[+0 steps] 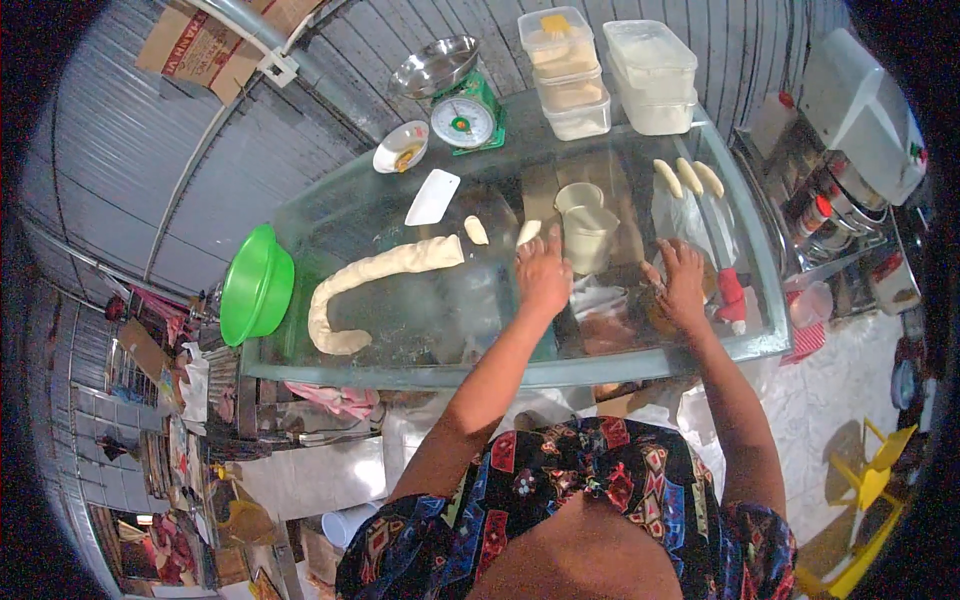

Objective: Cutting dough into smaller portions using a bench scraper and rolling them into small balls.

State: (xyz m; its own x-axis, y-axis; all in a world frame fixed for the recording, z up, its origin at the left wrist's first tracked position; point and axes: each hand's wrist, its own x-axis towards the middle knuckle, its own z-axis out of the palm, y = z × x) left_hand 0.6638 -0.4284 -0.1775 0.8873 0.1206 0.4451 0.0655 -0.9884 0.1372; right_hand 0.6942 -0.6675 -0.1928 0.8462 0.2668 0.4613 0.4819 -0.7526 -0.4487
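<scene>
On the glass table, my left hand lies with its fingers stretched forward, the tips at a small piece of white dough. My right hand rests palm down farther right, fingers apart; whatever may be under its palm is hidden. Left of my left hand sits another cut dough piece. Beside that piece ends a thick dough roll, which curves round to the left like a hook. A white flat scraper lies behind the roll. Several slim shaped dough sticks are lined up at the far right.
A green basin stands at the table's left edge. At the back are a green scale, a small white bowl and stacked plastic containers. Near the right edge lies a red-and-white object. Cream-coloured containers show between my hands.
</scene>
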